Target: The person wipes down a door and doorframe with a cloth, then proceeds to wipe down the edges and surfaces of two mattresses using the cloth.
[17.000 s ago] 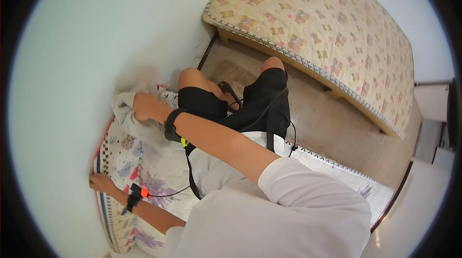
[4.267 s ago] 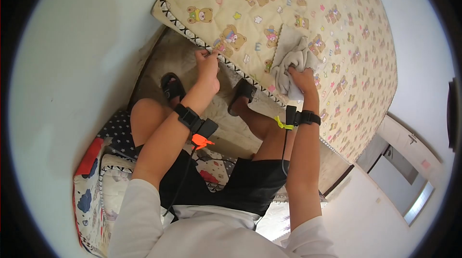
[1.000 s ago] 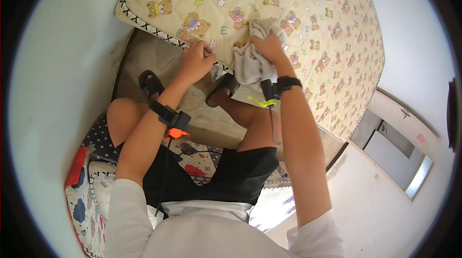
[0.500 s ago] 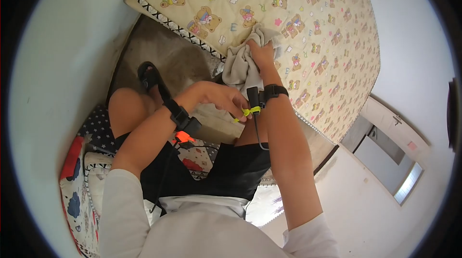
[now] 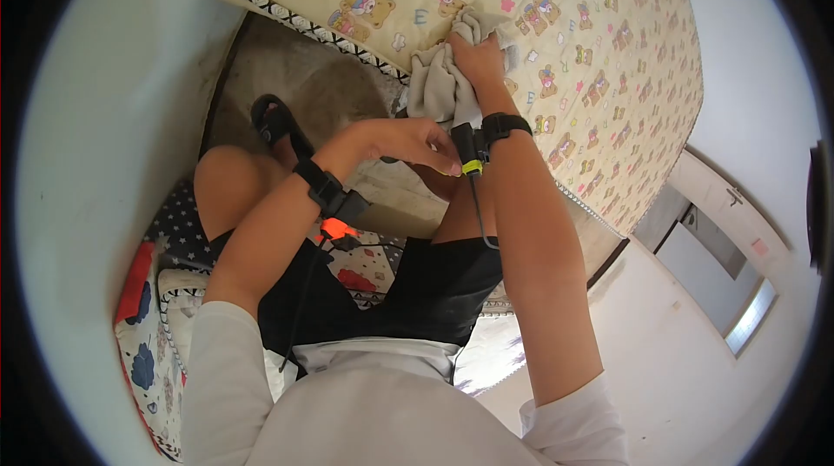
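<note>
A crumpled light grey cloth [image 5: 441,84] lies against the edge of the cream bear-print mattress [image 5: 599,40]. My right hand [image 5: 478,58] is closed on the cloth's upper part. A black device with a yellow-green tie [image 5: 472,167] is strapped at my right wrist, and a cable hangs from it. My left hand [image 5: 417,145] reaches across to that device, its fingertips pinched at the yellow-green tie. Another black strap with an orange tie [image 5: 337,229] sits on my left wrist.
I sit on a patterned mattress [image 5: 143,362] beside the pale wall [image 5: 104,162]. My foot in a black sandal [image 5: 276,123] rests on the stained floor [image 5: 300,75] between the two mattresses. A door [image 5: 734,197] stands at the right.
My left hand has left the bear-print mattress edge and moved right, to the yellow-green tie at my right wrist. My right hand keeps hold of the cloth, which has shifted slightly toward the mattress edge.
</note>
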